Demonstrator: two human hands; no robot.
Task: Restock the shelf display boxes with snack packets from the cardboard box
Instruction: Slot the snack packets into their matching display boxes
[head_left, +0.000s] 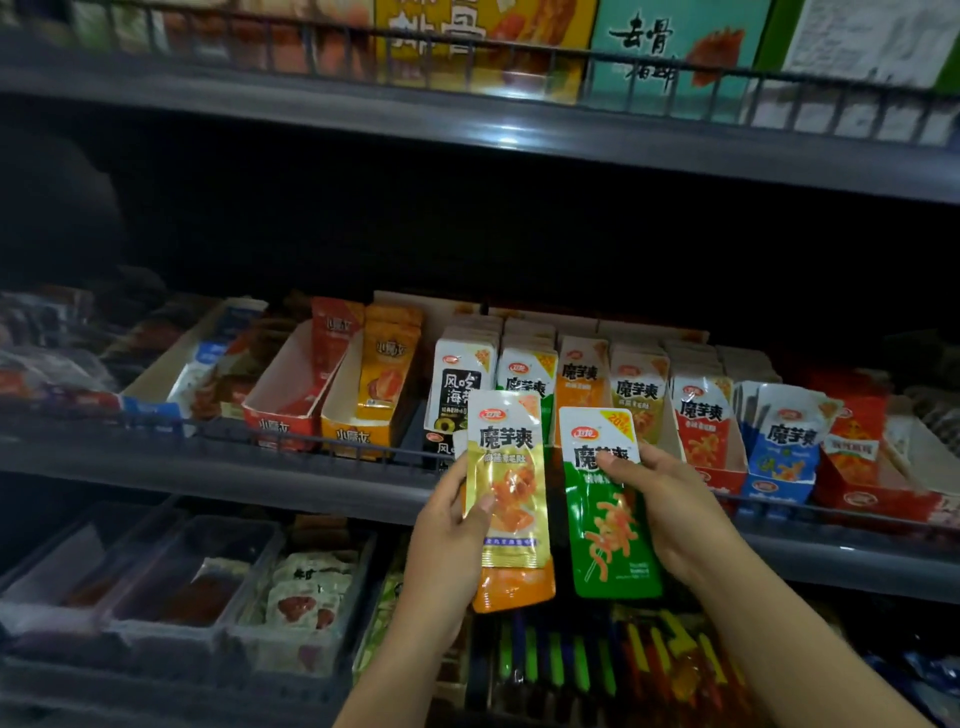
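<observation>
Green pkt upright in right hand.

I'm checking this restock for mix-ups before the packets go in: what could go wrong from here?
1. The left hand grips a gold packet stacked over an orange packet; both could end up in one display box, and the lower one could slip from the grip.
2. The right hand holds a green packet. The display boxes behind look much alike, so it could land in the wrong flavour's row.
</observation>
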